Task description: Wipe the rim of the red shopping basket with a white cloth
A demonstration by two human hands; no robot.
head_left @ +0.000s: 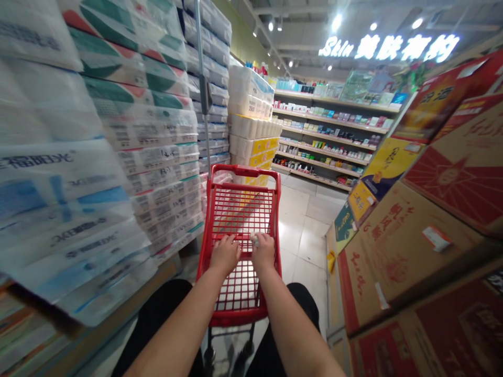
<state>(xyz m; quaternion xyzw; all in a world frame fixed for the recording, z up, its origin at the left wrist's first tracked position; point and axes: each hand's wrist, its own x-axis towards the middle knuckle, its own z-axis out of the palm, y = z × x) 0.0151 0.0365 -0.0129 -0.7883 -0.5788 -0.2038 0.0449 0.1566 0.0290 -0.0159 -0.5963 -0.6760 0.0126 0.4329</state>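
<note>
A red plastic shopping cart (207,246) with grid mesh stands straight in front of me, between my dark-clad legs. My left hand (226,255) is closed over a red crossbar in the middle of the cart, its fingertips hidden beyond the bar. Close beside it on the same bar, my right hand (263,252) is also closed. A small whitish thing (255,240) shows at the right hand's inner fingers; what it is I cannot make out. Through the mesh I see the floor and no goods in the cart.
Tall stacks of wrapped tissue packs (157,104) line the left side, with more paper bundles (251,120) ahead. Cardboard boxes (396,246) are piled close on the right. A tiled aisle floor (304,225) leads to shelves (326,136) of small goods under a lit sign.
</note>
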